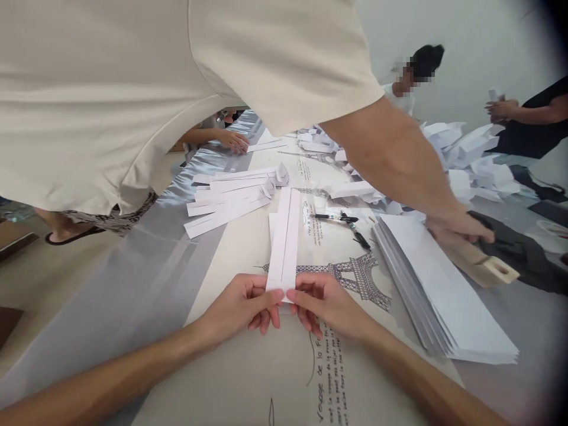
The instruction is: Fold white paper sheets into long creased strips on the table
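Observation:
A long white paper strip [284, 239], folded lengthwise, lies on the printed tablecloth [248, 378] and points away from me. My left hand [242, 307] pinches its near end from the left, fingers closed on the paper. My right hand [326, 305] pinches the same end from the right, thumb on top. Both hands rest low over the cloth, beside a drawing of the Eiffel Tower [359, 278].
A thick stack of white paper strips [439, 296] lies to the right. Several folded strips [231, 198] lie further back on the left. Two black pens [344, 222] lie mid-table. A person in a beige shirt [177, 71] leans over, hand [461, 228] on a wooden block [483, 263]. Other people work behind.

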Tool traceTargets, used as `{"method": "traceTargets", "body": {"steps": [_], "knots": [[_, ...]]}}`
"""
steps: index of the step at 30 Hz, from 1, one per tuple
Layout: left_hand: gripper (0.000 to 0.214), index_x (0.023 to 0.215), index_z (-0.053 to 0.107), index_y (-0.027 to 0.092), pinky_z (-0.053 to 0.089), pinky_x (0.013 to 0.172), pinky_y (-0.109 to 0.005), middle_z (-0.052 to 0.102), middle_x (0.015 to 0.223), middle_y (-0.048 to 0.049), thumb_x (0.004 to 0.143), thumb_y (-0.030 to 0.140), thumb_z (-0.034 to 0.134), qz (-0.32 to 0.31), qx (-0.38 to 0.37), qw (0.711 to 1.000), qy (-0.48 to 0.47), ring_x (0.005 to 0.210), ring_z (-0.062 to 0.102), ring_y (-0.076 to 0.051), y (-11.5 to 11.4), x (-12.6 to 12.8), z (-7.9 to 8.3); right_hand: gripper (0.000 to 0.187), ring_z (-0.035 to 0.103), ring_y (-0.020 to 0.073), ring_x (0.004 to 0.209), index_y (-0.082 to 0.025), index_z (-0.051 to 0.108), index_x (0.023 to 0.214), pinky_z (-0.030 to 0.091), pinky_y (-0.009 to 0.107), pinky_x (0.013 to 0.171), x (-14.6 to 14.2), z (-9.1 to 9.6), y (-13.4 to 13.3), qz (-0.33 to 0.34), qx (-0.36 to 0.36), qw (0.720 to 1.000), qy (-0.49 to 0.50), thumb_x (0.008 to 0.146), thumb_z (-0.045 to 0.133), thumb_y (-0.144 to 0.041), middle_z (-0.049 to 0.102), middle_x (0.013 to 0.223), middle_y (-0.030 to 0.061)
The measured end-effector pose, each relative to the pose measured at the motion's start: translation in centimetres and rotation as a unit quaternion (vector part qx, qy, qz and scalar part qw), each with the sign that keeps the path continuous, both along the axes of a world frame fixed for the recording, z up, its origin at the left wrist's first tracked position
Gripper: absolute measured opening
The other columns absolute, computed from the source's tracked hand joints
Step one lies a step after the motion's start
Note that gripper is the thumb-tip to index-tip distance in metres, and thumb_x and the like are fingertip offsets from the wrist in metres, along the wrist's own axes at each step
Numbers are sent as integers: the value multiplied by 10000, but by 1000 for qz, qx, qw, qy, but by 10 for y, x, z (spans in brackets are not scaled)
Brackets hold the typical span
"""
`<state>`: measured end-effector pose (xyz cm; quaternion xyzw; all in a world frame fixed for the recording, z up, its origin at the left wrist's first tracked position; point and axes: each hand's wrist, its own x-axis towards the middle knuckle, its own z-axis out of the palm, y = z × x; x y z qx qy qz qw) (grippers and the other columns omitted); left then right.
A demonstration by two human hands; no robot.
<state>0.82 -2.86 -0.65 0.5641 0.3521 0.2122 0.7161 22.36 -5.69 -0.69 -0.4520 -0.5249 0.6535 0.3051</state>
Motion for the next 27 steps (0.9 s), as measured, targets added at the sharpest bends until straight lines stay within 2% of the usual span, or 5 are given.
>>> {"method": "traceTargets", "body": {"steps": [7,12,18,23,27], "knots": [[237,862,767,166,349,439,-196,755,742,-39,882,401,746,-69,-4,997,30,495,527,-84,14,-9,4,351,445,68,334,-213,580,744,359,187,347,4,1,0,22,-5,999,-47,956,655,-482,570,481,-68],[261,776,758,161,303,422,-190,714,670,-19,881,400,748,-57,14,998,20,472,469,-67,13,-9,4,267,494,87,379,-208,644,798,412,210,362,3,4,-2,48,-13,999,-8,925,700,-436,585,543,-58],[286,879,773,146,304,398,-177,729,676,-39,914,424,715,-110,11,994,22,447,468,-67,15,-11,2,220,510,72,452,-185,695,793,363,187,344,0,5,-5,31,-24,998,46,860,775,-379,600,675,-37],[303,816,727,137,277,376,-168,685,586,-17,890,430,735,-109,-24,993,32,397,432,-58,19,-14,3,174,502,62,436,-182,765,931,371,179,350,0,5,-4,53,-39,997,49,874,763,-345,606,665,-40],[294,827,731,136,309,395,-166,644,554,0,914,416,703,-110,2,993,34,418,458,-64,15,-11,4,150,528,66,437,-183,767,914,380,176,351,2,5,-5,51,-42,997,40,875,760,-328,625,656,-37]]}}
